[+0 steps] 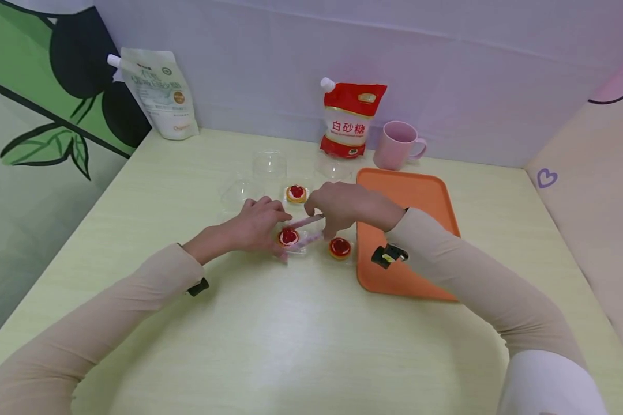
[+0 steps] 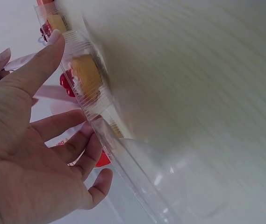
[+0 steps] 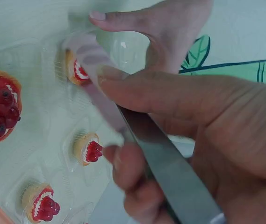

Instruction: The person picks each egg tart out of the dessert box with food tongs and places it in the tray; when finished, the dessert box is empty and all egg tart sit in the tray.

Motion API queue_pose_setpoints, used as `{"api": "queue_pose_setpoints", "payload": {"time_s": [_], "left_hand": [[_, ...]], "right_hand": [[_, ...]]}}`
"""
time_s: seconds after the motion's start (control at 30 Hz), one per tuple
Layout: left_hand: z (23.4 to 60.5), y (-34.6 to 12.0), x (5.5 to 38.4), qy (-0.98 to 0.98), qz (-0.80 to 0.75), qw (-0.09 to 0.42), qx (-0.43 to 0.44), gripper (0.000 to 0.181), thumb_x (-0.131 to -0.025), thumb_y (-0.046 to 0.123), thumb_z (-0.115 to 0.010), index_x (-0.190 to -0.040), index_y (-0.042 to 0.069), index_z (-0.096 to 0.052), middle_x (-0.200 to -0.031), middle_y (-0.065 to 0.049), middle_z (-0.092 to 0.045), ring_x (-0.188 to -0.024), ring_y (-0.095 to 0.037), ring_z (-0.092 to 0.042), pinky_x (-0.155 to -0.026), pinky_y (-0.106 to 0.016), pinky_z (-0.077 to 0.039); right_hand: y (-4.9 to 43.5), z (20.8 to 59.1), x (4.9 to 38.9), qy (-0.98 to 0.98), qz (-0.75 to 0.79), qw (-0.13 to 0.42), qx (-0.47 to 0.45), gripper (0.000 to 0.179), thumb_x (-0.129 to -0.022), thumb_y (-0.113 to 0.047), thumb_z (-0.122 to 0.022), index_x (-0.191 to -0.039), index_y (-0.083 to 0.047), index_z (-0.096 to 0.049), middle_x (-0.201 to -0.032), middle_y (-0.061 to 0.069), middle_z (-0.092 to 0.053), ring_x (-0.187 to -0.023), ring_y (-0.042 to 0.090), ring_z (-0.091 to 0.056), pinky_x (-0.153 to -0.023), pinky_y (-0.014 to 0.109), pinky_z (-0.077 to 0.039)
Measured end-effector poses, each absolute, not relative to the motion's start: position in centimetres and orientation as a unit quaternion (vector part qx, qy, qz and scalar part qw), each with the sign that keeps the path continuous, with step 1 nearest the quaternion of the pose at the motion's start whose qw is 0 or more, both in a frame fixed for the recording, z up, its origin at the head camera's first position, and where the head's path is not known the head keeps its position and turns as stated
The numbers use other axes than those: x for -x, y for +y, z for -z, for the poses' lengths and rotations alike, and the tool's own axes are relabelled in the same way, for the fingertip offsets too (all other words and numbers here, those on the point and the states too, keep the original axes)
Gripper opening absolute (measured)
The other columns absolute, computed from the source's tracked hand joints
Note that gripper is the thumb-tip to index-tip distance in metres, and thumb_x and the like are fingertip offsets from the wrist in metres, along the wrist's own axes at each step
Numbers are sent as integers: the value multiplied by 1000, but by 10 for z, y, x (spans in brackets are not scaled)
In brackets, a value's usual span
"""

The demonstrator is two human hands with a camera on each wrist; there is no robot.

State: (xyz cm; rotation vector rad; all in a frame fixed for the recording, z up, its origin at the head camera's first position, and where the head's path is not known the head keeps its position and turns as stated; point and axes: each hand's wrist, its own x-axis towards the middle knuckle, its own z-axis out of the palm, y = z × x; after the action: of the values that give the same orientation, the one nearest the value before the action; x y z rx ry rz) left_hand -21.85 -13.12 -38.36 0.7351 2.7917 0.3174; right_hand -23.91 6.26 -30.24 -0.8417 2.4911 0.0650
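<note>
My right hand (image 1: 342,204) grips metal tongs (image 3: 165,163) with pale pink, blurred tips. In the head view the tongs' arms are spread, their ends close to a red-fruit tart (image 1: 288,237); whether they touch it I cannot tell. This tart sits in the base of a clear plastic container (image 2: 88,100). With thumb and bent fingers, my left hand (image 1: 256,226) holds that container's edge. Another tart (image 1: 296,193) sits behind, and a third tart (image 1: 340,248) lies to the right. A further tart (image 3: 2,107) shows in the right wrist view, hidden by my right hand in the head view.
Raised clear lids (image 1: 270,164) stand behind the tarts. On the right lies an orange tray (image 1: 405,276), partly under my right forearm. A red sugar pouch (image 1: 352,121), a pink mug (image 1: 394,147) and a pale green pouch (image 1: 161,95) line the table's back edge.
</note>
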Motion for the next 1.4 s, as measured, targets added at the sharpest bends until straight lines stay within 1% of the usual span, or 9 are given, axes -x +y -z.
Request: {"api": "queue_pose_setpoints", "payload": {"time_s": [0.1, 0.33, 0.5, 0.63, 0.7, 0.83, 0.93, 1.17, 1.4], "left_hand": [[383, -132, 218, 954, -111, 115, -254, 81, -69, 47, -90, -133, 5, -63, -124, -11, -61, -119, -30, -47, -100, -53, -33], [382, -133, 218, 953, -125, 118, -248, 74, -70, 43, -90, -129, 6, -66, -123, -11, -61, -119, -30, -46, -100, -53, -31], [382, -134, 218, 953, -126, 118, -249, 68, -71, 44, -89, -122, 6, -68, -123, -11, -60, -119, -30, -46, -101, -53, -31], [382, -133, 218, 952, -126, 119, -251, 63, -71, 44, -89, -118, 8, -70, -122, -11, -61, -118, -30, -47, -101, -53, -32], [382, -133, 218, 953, -124, 119, -251, 66, -71, 44, -89, -121, 7, -69, -123, -11, -61, -119, -30, -47, -101, -53, -32], [381, -133, 217, 953, -125, 121, -248, 74, -71, 44, -89, -129, 6, -66, -128, -12, -60, -121, -31, -46, -103, -54, -31], [381, -133, 217, 953, -123, 122, -247, 76, -71, 44, -89, -132, 6, -64, -129, -13, -60, -122, -31, -46, -104, -54, -31], [380, -132, 217, 953, -119, 124, -248, 77, -71, 44, -89, -133, 6, -64, -130, -13, -59, -123, -31, -46, -103, -55, -31], [380, -132, 218, 954, -117, 128, -245, 76, -71, 43, -89, -132, 5, -64, -131, -13, -59, -124, -32, -46, -104, -55, -31]], "right_hand": [[66, 297, 240, 905, -5, 260, 336, 52, -80, -17, -85, -128, -18, -66, -125, 7, -67, -105, 23, -61, -83, 35, -55], [71, 288, 247, 880, 168, 237, 376, 39, -85, -15, -80, -122, -10, -70, -116, 10, -71, -95, 23, -67, -83, 31, -57], [76, 304, 253, 841, 323, 219, 375, 42, -86, -22, -79, -124, -9, -67, -115, 7, -71, -103, 20, -65, -89, 32, -55], [80, 326, 254, 828, 390, 217, 339, 46, -88, -20, -78, -129, -8, -62, -117, 13, -68, -106, 23, -64, -90, 32, -55], [82, 335, 253, 834, 392, 212, 326, 46, -88, -22, -77, -128, -8, -62, -116, 12, -68, -103, 22, -66, -88, 31, -56], [85, 343, 252, 848, 367, 206, 323, 41, -88, -25, -78, -122, -9, -64, -102, 8, -73, -83, 21, -71, -79, 31, -57], [85, 345, 252, 845, 365, 223, 321, 39, -88, -26, -77, -120, -8, -65, -94, 7, -76, -70, 24, -72, -73, 32, -57], [81, 354, 253, 806, 431, 271, 303, 35, -90, -12, -71, -123, 0, -63, -106, 13, -76, -72, 25, -72, -70, 32, -60], [77, 365, 251, 787, 482, 257, 286, 29, -89, -6, -70, -117, 1, -66, -105, 14, -76, -62, 22, -65, -61, 29, -57]]}}
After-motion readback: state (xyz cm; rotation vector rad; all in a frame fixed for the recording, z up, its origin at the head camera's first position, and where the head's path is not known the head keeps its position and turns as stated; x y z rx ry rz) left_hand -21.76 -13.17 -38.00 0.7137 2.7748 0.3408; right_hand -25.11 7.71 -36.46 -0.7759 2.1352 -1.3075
